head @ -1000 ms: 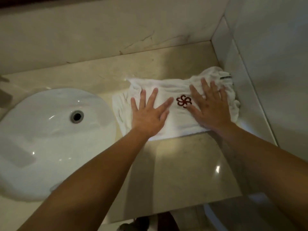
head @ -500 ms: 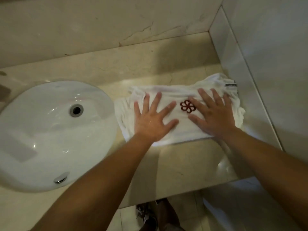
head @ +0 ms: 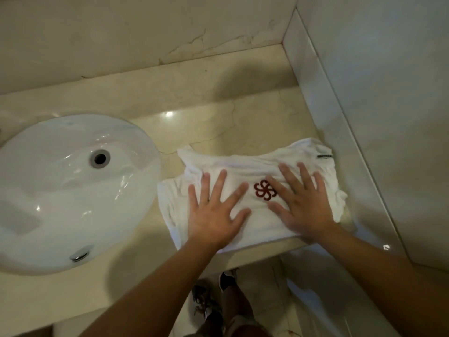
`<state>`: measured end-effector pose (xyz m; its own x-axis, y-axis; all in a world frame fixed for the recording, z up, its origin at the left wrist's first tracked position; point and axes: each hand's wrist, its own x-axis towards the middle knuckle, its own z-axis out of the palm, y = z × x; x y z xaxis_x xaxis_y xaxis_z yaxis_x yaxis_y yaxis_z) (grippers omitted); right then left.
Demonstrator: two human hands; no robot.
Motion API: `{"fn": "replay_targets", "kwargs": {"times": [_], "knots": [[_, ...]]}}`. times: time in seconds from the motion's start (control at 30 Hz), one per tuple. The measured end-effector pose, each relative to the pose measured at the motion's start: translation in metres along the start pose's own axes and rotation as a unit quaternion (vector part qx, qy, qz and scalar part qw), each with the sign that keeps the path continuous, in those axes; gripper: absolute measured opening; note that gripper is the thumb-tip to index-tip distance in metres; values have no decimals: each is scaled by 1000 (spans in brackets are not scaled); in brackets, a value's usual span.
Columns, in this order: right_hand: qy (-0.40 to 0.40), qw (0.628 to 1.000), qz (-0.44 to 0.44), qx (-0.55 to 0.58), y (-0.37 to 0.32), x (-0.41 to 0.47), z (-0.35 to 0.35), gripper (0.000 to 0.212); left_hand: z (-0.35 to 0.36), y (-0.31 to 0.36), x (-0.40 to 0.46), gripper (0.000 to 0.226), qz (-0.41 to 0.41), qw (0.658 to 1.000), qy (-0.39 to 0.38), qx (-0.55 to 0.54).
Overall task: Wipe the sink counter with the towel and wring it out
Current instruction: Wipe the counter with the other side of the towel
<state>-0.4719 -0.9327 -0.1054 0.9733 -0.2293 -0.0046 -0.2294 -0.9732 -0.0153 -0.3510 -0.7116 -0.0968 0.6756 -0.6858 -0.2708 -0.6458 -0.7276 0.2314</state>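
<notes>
Sink (head: 73, 190): left of the towel, just beside it.
Left hand (head: 213, 215): flat, fingers spread, pressing the towel's left half.
Towel (head: 243, 166): on the counter (head: 218, 122), long axis left-right, at the front edge.
Right hand (head: 301, 205): flat, spread, pressing the right half.

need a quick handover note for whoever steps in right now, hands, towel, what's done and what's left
Left hand: flat, fingers spread, pressing the left half of the towel.
Right hand: flat, fingers spread, pressing the right half, beside the red logo.
The towel lies crumpled on the counter between the sink and the side wall, close to the front edge.
Done: wiping under way; how much has been covered cannot be told.
Left: finish wiping the counter, then wring the towel out, probably over the sink.
</notes>
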Motion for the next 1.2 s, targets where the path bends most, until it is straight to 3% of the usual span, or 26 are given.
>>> {"fn": "replay_targets", "kwargs": {"times": [0.13, 0.3, 0.57, 0.73, 0.87, 1.0, 1.2], "knots": [[-17, 1000, 13, -1, 13, 35, -2, 61, -13, -4, 38, 61, 9, 1000, 20, 2], [18, 995, 99, 8, 23, 81, 4, 56, -33, -6, 111, 61, 11, 999, 9, 36], [19, 995, 88, 35, -14, -12, 0, 58, -8, 4, 9, 59, 36, 999, -6, -5], [-4, 997, 71, 37, -69, -33, 0, 59, 5, -33, -39, 59, 20, 999, 27, 19], [14, 999, 19, 25, -43, 1, 2, 59, -9, -40, -4, 62, -2, 999, 11, 36], [-23, 999, 36, 3, 4, 28, 1, 62, -17, -7, 35, 63, -10, 1000, -12, 23], [-45, 998, 53, 3, 25, -18, -6, 61, -2, 33, 11, 63, 34, 999, -24, -5]]}}
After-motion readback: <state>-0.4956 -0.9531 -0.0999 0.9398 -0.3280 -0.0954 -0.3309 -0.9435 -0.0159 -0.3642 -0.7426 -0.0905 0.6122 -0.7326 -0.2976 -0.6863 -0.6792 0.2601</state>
